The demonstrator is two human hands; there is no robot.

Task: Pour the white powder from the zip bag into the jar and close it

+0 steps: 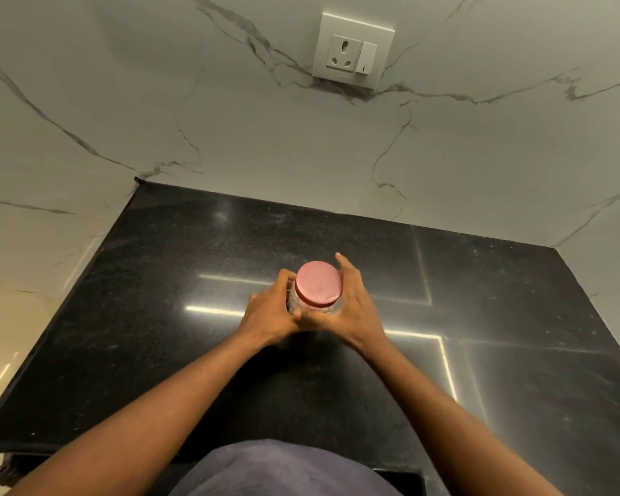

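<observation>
Standing between both, the jar [314,306] is clasped by left hand [271,313] and right hand [351,309]

Both my bare arms reach forward and meet at the jar [317,298]. My left hand [269,313] wraps the jar's left side, fingers curled around the glass below its top. My right hand [351,309] cups the right side, palm turned inward, fingers spread and pointing away from me past the jar's far edge. My thumbs touch just in front of the jar.
</observation>
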